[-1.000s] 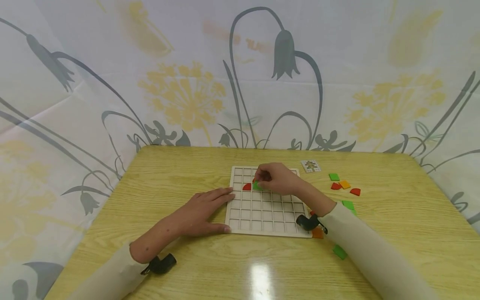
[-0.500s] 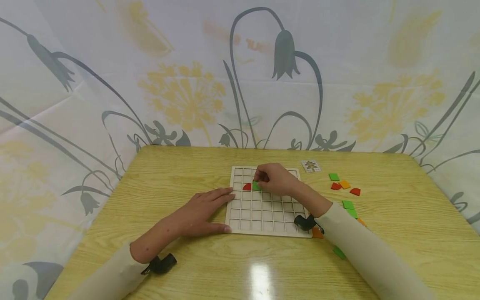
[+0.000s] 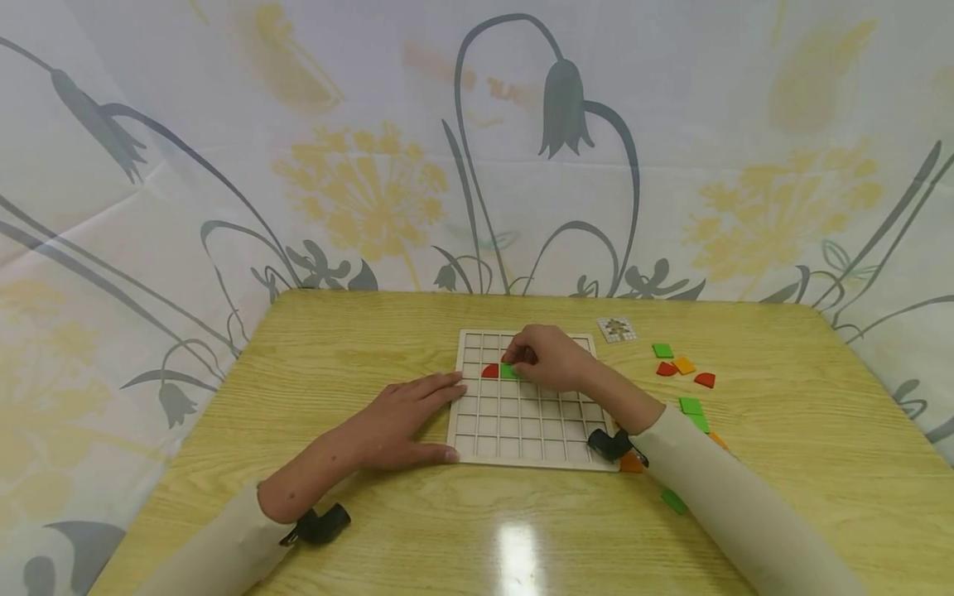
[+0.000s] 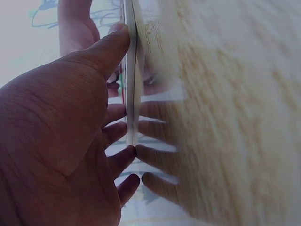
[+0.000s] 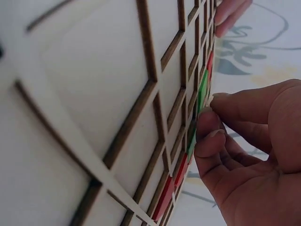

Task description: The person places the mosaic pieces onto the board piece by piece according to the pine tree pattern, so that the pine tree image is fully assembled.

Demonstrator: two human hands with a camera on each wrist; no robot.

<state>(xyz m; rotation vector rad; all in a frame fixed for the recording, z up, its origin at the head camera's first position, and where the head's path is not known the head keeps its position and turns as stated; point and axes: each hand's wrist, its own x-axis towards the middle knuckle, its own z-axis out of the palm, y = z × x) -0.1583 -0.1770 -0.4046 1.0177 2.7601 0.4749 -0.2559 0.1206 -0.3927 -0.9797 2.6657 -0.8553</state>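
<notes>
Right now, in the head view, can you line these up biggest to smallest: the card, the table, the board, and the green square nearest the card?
1. Table
2. Board
3. Card
4. Green square

None of these look alike in size.

1. A pale, creased sheet [image 3: 514,186] is rising behind the worktop [image 3: 350,339] and wrapping round both its sides.
2. Grey drooping bell flowers [image 3: 564,108] and yellow flower heads [image 3: 365,190] are patterning it.
3. Faint orange marks [image 3: 507,88] are showing near its upper middle.
4. The worktop is displaying yellowish wood grain.
5. A bright light reflection [image 3: 517,555] is gleaming on the worktop's near part.
</notes>
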